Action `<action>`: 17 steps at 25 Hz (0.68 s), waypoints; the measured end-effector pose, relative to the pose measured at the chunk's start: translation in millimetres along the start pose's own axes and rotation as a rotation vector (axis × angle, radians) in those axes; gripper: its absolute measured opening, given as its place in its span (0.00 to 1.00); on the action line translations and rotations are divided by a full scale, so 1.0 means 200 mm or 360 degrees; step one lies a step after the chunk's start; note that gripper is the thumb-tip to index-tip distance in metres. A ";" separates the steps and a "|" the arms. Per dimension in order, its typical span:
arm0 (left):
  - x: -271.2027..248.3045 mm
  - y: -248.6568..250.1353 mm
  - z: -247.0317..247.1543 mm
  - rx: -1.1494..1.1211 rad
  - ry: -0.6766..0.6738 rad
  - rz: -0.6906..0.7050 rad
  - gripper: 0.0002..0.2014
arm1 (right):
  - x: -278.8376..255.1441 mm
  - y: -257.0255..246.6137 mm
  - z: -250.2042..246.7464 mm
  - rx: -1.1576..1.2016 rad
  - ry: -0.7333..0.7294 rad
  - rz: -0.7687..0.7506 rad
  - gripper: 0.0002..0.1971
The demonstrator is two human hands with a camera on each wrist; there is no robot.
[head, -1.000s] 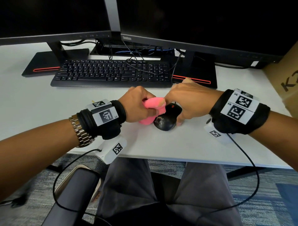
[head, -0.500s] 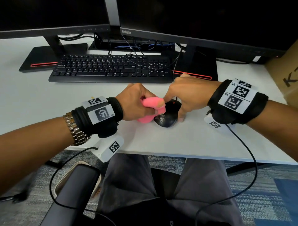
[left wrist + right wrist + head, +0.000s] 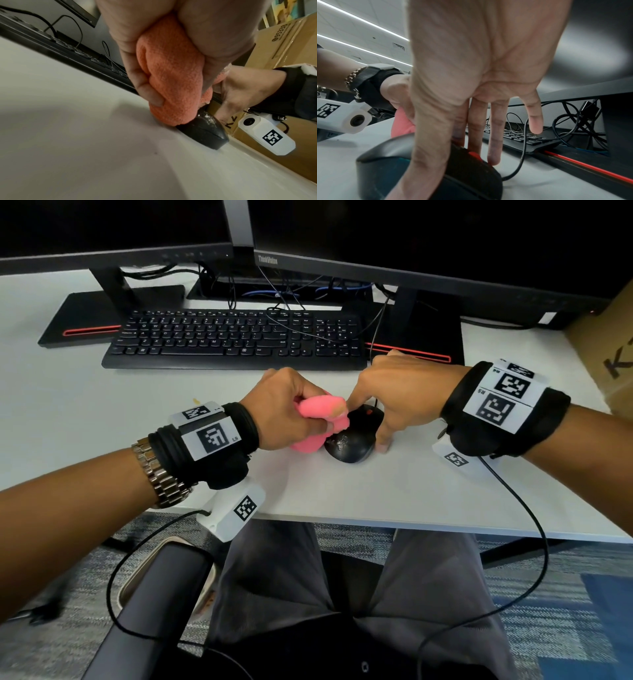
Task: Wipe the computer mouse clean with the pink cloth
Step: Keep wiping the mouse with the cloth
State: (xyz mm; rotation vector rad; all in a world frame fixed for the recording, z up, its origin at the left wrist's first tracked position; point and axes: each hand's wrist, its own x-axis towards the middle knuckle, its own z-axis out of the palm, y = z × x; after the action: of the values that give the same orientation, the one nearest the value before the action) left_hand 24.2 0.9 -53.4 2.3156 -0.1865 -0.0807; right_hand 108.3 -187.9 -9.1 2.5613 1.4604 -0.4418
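Observation:
A black computer mouse (image 3: 354, 445) lies on the white desk (image 3: 411, 494) with whitish smears (image 3: 207, 117) on its rear. My left hand (image 3: 329, 422) grips a bunched pink cloth (image 3: 308, 445) and presses it against the mouse's left rear. In the left wrist view the cloth (image 3: 171, 81) bulges from the fist onto the mouse (image 3: 202, 132). My right hand (image 3: 368, 422) holds the mouse steady, thumb down its right side. In the right wrist view the fingers (image 3: 493, 148) reach over the front of the mouse (image 3: 376, 162) by the red wheel.
A black keyboard (image 3: 233, 340) lies just behind the hands, with two monitor stands (image 3: 414, 337) and tangled cables beyond. The mouse cable (image 3: 522, 148) runs back toward them. A cardboard box (image 3: 603, 354) stands at the right. The desk's front edge (image 3: 411, 523) is close below the mouse.
Hardly anything differs. The cloth stays pressed on the mouse's left rear with only small shifts of the left hand, and the right hand keeps its hold.

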 end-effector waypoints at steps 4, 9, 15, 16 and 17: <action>0.00 0.00 0.00 0.0034 0.0009 0.0022 0.04 | 0.00 0.00 0.01 -0.0005 -0.0005 -0.0011 0.36; -0.03 0.01 0.01 0.0059 -0.0033 0.0079 0.09 | 0.01 0.01 0.01 -0.0010 -0.0003 -0.0022 0.36; -0.07 0.01 0.03 0.0066 -0.0081 0.0132 0.06 | 0.01 0.01 0.01 0.0030 0.0009 -0.0013 0.37; -0.06 0.01 0.02 0.0042 -0.0059 0.0119 0.05 | 0.01 0.00 0.01 0.0033 0.0013 -0.0015 0.37; -0.05 0.00 0.01 -0.0007 -0.0027 0.0101 0.05 | 0.01 0.00 0.01 0.0038 0.0019 -0.0013 0.37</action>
State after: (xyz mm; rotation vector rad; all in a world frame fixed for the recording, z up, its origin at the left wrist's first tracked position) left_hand 13.7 0.5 -54.7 2.3031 -0.2682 -0.0686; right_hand 109.4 -186.8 -11.8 2.5815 1.4786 -0.4485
